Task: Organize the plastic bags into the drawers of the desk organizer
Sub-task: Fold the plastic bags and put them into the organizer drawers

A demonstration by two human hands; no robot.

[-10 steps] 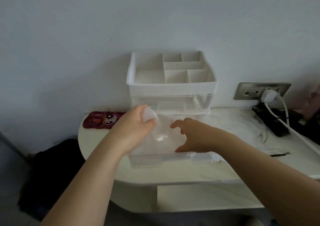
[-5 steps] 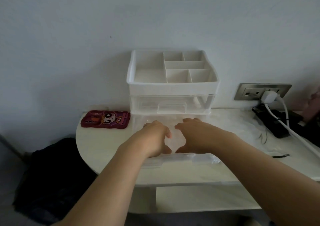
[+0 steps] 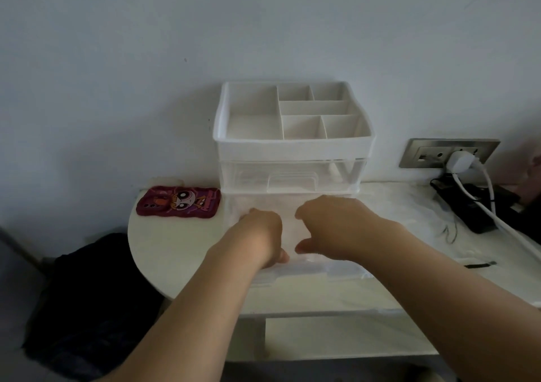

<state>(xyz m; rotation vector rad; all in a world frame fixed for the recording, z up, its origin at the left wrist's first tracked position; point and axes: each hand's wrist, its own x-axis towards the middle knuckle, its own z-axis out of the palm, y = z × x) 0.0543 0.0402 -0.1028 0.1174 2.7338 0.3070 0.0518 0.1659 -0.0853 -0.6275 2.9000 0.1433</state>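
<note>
- Two hands work over the pulled-out lower drawer of the desk organizer. The organizer stands at the back of the white table, against the wall.
- Left hand: back of hand up, fingers bent down into the drawer, tips hidden behind the knuckles. The thumb lies near the drawer's front wall. Gripping or only pressing — cannot tell.
- Right hand: just beside the left. Index finger and thumb curve toward the left hand in a C shape with a narrow gap between them. Whether any film is pinched in that gap cannot be told.
- Plastic bag: clear and crumpled, lying inside the open lower drawer, under and between both hands. Its edges are hard to trace against the clear drawer.
- Upper drawer: clear, pushed in, handle facing forward. Contents not legible.
- Top tray: white, divided into several compartments.
- More clear plastic lies spread flat on the table to the right of the organizer.
- Red phone case with a cartoon face lies flat on the table just left of the organizer, apart from the drawer.
- Wall socket holds a white plug. The white cable runs down across a black power block at the far right of the table.
- Small black strip on the table near the right forearm — too small to identify.
- Dark cloth heap on the floor left of the table.
</note>
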